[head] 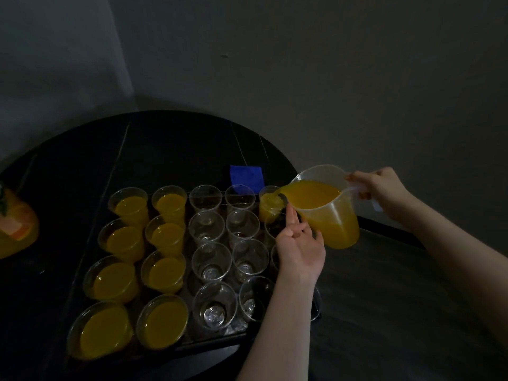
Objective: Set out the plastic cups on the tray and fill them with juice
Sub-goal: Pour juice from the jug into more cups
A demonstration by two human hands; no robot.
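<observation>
Left hand [299,251] by cups, tilted jug [330,207] pouring

dim room, grey walls [330,64] meeting in a corner far left, round black table [170,144] against them

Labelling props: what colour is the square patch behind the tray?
Blue: the flat square patch on the dark table, seen in the head view.
</observation>
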